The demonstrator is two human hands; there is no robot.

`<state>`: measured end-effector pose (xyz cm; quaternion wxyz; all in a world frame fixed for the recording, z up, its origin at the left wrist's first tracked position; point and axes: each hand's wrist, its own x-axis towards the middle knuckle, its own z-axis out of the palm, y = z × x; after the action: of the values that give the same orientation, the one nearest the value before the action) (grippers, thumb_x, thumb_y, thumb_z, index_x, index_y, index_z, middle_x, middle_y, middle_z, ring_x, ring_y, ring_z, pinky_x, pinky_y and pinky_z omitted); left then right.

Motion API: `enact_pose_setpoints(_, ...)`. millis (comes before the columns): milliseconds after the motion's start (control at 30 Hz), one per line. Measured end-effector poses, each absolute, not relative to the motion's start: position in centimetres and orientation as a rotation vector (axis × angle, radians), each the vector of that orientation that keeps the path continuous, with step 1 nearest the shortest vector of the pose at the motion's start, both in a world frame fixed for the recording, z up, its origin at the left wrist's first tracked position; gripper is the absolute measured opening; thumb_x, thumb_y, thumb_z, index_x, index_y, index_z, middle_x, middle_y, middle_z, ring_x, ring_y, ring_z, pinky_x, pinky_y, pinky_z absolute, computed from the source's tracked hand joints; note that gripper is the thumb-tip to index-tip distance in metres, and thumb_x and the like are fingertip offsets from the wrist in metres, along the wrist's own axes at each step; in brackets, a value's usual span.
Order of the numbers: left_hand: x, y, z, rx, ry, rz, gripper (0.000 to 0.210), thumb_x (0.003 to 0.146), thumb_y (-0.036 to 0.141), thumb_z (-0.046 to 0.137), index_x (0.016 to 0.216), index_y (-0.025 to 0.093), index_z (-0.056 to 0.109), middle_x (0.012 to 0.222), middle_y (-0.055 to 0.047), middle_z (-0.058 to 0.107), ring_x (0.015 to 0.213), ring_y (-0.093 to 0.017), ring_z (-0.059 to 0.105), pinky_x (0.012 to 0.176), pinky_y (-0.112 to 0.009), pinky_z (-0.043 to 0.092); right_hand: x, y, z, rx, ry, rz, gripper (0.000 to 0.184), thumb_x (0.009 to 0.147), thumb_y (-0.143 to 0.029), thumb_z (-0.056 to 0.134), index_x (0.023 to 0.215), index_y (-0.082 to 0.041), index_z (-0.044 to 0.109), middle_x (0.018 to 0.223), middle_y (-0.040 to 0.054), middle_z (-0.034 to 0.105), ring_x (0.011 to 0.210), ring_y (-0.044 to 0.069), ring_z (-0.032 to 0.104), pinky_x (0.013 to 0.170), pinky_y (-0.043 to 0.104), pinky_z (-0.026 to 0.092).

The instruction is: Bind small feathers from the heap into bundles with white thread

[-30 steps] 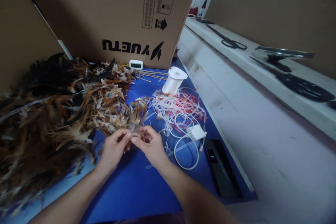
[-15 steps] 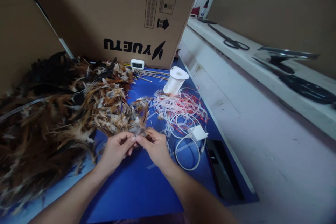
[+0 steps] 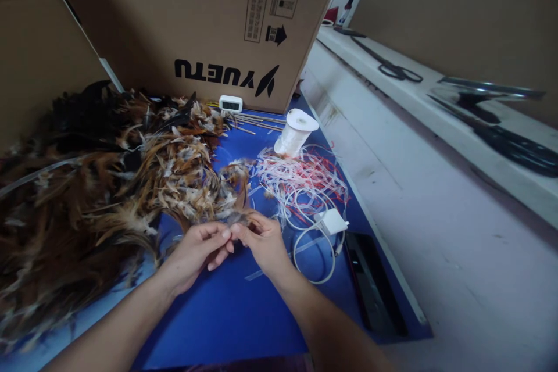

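Over the blue table, my left hand (image 3: 203,253) and my right hand (image 3: 259,238) meet at the fingertips. A small grey-brown feather (image 3: 238,218) shows at the thumb and fingers of my right hand, which pinch it. My left thumb and forefinger press together right beside it; what they hold, if anything, is too small to make out. A small bunch of brown feathers (image 3: 235,175) lies just beyond my hands. To the left spreads a large heap of brown, tan and black feathers (image 3: 174,168).
Right of my hands are tangled white and red plastic strips (image 3: 300,171), a white spool (image 3: 294,133), a charger with cable (image 3: 331,222) and a dark phone (image 3: 377,285). A cardboard box (image 3: 209,17) stands behind, with a small white display (image 3: 231,104). Scissors (image 3: 399,71) lie on the ledge.
My hands have drawn slightly apart at the fingertips, and the left fingers have loosened a little. The feather stays at my right fingers. The view has shifted slightly.
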<state>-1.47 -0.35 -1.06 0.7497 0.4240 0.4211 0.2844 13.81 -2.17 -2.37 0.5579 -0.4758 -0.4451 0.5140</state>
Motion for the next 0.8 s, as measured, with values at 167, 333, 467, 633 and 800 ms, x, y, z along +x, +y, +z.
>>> enact_pose_setpoints(167, -1.6, -0.3, -1.2, 0.936, 0.959, 0.658, 0.034, 0.078, 0.044, 0.068, 0.068, 0.012, 0.065, 0.054, 0.000, 0.053, 0.043, -0.005, 0.039, 0.039, -0.018, 0.026, 13.9, -2.1, -2.5, -1.136, -1.086, 1.193, 0.025, 0.075, -0.038, 0.074, 0.062, -0.018, 0.067, 0.064, -0.0013, 0.053, 0.056, 0.010, 0.043, 0.053, 0.025, 0.034)
enact_pose_setpoints(333, -1.7, -0.3, -1.3, 0.975, 0.995, 0.677, 0.035, 0.079, 0.045, 0.067, 0.067, 0.012, 0.066, 0.050, 0.001, 0.049, 0.044, -0.006, 0.039, 0.040, -0.018, 0.026, 14.1, -2.1, -2.3, -1.162, -1.214, 1.040, 0.027, 0.077, -0.040, 0.072, 0.061, -0.018, 0.068, 0.064, -0.0006, 0.053, 0.060, 0.012, 0.047, 0.056, 0.026, 0.036)
enact_pose_setpoints(467, -1.6, -0.2, -1.3, 0.959, 0.991, 0.671, 0.035, 0.079, 0.045, 0.067, 0.066, 0.013, 0.065, 0.049, 0.002, 0.049, 0.043, -0.006, 0.038, 0.039, -0.017, 0.026, 14.5, -2.1, -1.7, -1.150, -1.413, 0.878, 0.030, 0.085, -0.037, 0.065, 0.060, -0.019, 0.066, 0.063, -0.0005, 0.052, 0.060, 0.013, 0.048, 0.059, 0.026, 0.038)
enact_pose_setpoints(633, -1.7, -0.1, -1.6, 0.966, 0.975, 0.671, 0.032, 0.080, 0.043, 0.067, 0.070, 0.013, 0.065, 0.055, 0.001, 0.053, 0.044, -0.005, 0.040, 0.039, -0.016, 0.026, 14.9, -2.3, -1.6, -1.124, -1.601, 0.787, 0.026, 0.091, -0.029, 0.057, 0.068, -0.021, 0.068, 0.069, 0.0016, 0.057, 0.063, 0.014, 0.052, 0.061, 0.027, 0.040)
enact_pose_setpoints(800, -1.9, 0.0, -1.5, 0.972, 0.983, 0.687, 0.029, 0.078, 0.041, 0.070, 0.072, 0.013, 0.067, 0.057, 0.001, 0.055, 0.044, -0.005, 0.041, 0.038, -0.016, 0.026, 15.1, -2.3, -2.2, -1.140, -1.713, 0.668, 0.032, 0.092, -0.020, 0.052, 0.064, -0.022, 0.067, 0.070, 0.0025, 0.059, 0.061, 0.013, 0.050, 0.062, 0.028, 0.041)
